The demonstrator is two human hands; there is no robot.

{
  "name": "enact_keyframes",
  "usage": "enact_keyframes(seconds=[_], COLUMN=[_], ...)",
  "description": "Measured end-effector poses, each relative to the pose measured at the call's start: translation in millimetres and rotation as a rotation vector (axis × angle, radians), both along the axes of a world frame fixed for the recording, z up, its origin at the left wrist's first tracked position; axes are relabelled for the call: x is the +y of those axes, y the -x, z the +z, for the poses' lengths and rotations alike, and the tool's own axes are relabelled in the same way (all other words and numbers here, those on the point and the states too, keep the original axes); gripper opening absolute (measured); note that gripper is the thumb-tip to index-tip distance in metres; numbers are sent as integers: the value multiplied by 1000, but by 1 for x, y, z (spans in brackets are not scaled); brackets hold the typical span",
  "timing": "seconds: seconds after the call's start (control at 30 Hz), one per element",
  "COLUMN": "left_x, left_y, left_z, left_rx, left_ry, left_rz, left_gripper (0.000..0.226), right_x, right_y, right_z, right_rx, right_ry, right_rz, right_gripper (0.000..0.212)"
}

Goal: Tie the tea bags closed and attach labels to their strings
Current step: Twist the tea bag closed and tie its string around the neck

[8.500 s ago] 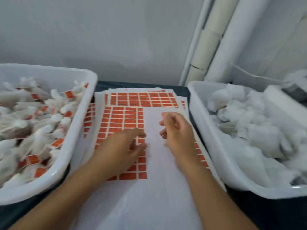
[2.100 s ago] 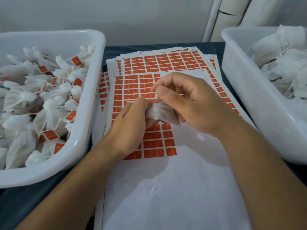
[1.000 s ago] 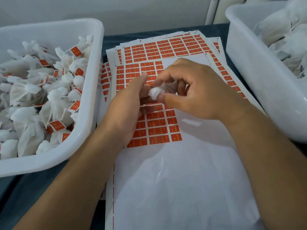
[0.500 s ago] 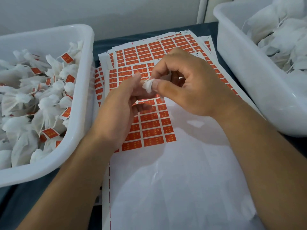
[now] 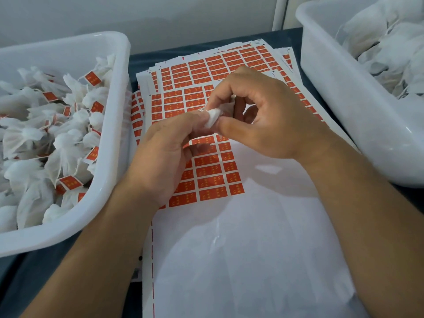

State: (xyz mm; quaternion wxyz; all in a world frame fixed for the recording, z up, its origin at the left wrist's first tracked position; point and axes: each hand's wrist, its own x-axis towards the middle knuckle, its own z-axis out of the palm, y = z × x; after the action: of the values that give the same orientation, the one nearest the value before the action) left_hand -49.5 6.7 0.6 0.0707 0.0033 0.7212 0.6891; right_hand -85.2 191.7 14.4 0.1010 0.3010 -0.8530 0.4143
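Both hands raised above label sheet (image 5: pixel 213 173), meeting at one tea bag (image 5: pixel 214 117). Left hand (image 5: pixel 165 154): fingertips pinch gathered white neck of bag. Right hand (image 5: pixel 263 120): thumb and curled fingers grip same bag from other side (string too thin to tell). Left tub (image 5: pixel 107 171) holds tied bags with orange labels (image 5: pixel 93 78); right tub (image 5: pixel 344 111) holds unlabelled white bags. Sheets lie on dark tabletop (image 5: pixel 142 60) between tubs.
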Motion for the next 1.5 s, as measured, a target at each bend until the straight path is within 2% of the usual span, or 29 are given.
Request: enact_keyframes(seconds=[0.07,0.33,0.5,0.57,0.63,0.7,0.83,0.93,1.1,1.23,1.37,1.5], left_x=[1,4,4,6,9,11,11,11,13,14,16,16], left_y=[-1,-3,-2,-2,-1,0,0,0,-1,-2,-4,-4], left_z=[2,5,4,4,3,3,3,3,2,4,7,7], left_rx=[24,127,284,403,496,519,553,570,538,464,343,365], left_ry=[1,-33,-30,27,174,260,299,354,442,350,208,216], left_rz=[-8,43,38,19,77,173,283,333,406,382,327,326], left_gripper=[18,22,25,19,15,16,11,6,9,10,15,12], right_x=[-3,-11,-12,-12,-11,-12,-13,-12,-13,-15,-15,-15], right_y=[-1,-3,-6,-6,-6,-6,-6,-4,-4,-5,-9,-10], right_z=[-1,-1,4,5,4,3,1,-1,-2,-2,-2,-3], right_rx=[3,-41,-108,-156,-214,-267,-393,-479,-585,-688,-842,-913], right_ry=[43,216,299,352,397,414,434,438,461,520,669,761], right_rz=[-5,29,58,29,-11,-41,-47,-46,-21,30,108,123], right_gripper=[13,9,8,7,7,7,11,16,17,20,18,20])
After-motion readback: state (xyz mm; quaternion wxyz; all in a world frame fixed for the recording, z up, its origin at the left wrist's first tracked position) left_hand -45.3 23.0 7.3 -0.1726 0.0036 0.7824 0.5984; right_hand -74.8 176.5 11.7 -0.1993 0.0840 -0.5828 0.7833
